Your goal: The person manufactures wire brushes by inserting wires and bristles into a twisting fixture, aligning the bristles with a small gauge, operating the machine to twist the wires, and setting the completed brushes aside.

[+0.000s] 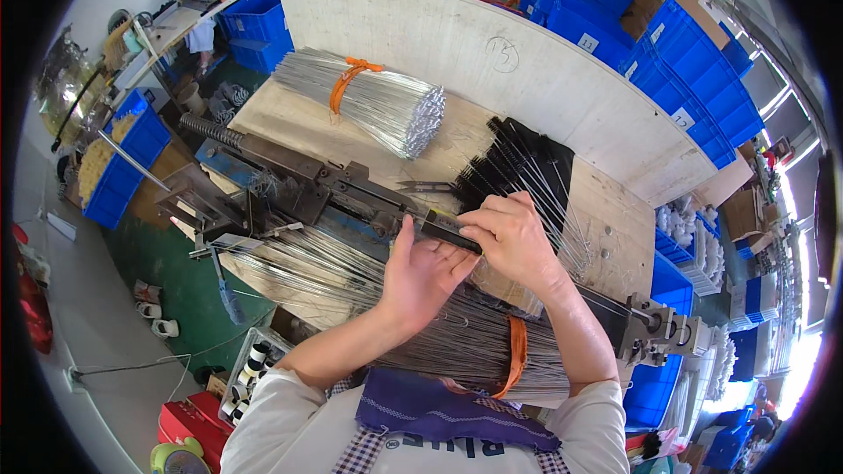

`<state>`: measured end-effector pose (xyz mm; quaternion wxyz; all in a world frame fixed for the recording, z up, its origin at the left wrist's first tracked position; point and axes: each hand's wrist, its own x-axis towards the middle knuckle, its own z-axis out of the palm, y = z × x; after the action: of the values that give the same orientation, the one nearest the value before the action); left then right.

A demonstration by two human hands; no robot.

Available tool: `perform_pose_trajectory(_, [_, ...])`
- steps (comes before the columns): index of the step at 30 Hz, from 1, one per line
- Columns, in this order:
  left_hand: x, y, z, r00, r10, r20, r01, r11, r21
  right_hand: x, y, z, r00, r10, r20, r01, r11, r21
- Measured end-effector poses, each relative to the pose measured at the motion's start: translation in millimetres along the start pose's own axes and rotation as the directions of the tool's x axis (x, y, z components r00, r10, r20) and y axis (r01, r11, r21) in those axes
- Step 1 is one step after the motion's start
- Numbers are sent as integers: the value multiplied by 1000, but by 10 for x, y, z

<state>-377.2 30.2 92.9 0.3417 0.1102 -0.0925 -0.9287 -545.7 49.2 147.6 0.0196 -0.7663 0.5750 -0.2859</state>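
Observation:
My left hand (416, 277) is palm up beneath the front of a dark metal machine (351, 193), its fingers stretched toward the right. Just above those fingers, a narrow black block (450, 230) extends from the machine. The fingers of my right hand (512, 241) are pinched together at the right end of this block; what lies between them is hidden. Beyond my right hand, a pile of black-bristled wire brushes (505, 162) rests on a black sheet, with the bare stems pointing toward me. Loose metal wires (307, 265) run below the machine, left of my left hand.
A silvery wire bundle (386, 104), tied with orange cloth, lies behind the machine. Another wire bundle (457, 353) sits close to my body. An upright wooden board (457, 39) borders the table's far side. Blue bins (694, 79) stand beyond it. A metal mechanism (663, 332) is at right.

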Motion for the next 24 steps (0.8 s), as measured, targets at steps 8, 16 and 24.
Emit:
perform_pose_trajectory(8, [4, -16, 7, 1000, 10, -8, -10, 1000, 29, -26, 34, 5, 1000, 2, -10, -2, 999, 38])
perform_pose_trajectory(16, [0, -11, 86, 996, 18, -91, -14, 999, 38, -51, 73, 50, 1000, -12, -12, 12, 999, 32])
perform_pose_trajectory(24, [8, 9, -47, 999, -19, -42, 20, 1000, 24, -115, -158, -41, 984, -158, -77, 157, 988, -16])
